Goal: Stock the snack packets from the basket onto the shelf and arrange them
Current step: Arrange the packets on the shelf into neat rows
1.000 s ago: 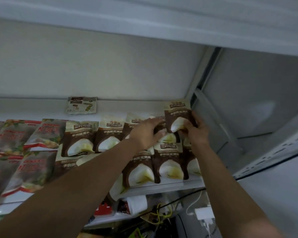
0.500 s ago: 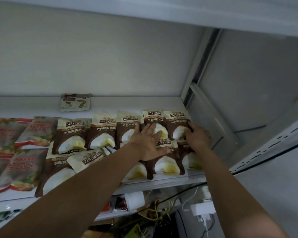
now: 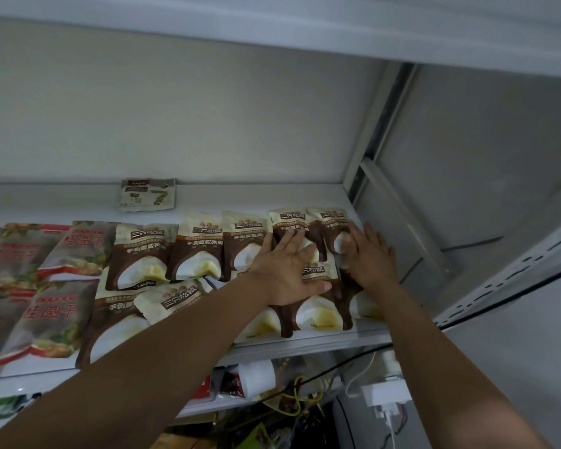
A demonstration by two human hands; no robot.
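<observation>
A person's left hand [image 3: 285, 270] lies flat, fingers straight and spread, on the brown-and-cream snack packets [image 3: 198, 251] at the right end of a white shelf [image 3: 305, 196]. It grips nothing. Its fingertips press the second-from-right packet [image 3: 287, 220] of the rear row, and its thumb stretches across the top of a front-row packet [image 3: 319, 314]. Just beside it, the right hand [image 3: 370, 257] is likewise open and palm-down, its fingers extended onto the end packet [image 3: 329, 217] of the rear row and its heel over the last packet [image 3: 365, 307] of the front row, near the shelf's right edge. The two hands sit close together without touching. The packets lie flat in two overlapping rows, the rear one fairly even, while in the front row one tilted packet [image 3: 172, 299] rests askew on top of its neighbour. To the left, red-and-grey packets [image 3: 75, 251] fill the rest of the shelf, and a small lone packet [image 3: 146, 194] lies against the back wall. Below, a lower shelf holds more goods, with a yellow cable [image 3: 292, 400] and a white plug adapter [image 3: 386, 393] hanging beneath.
</observation>
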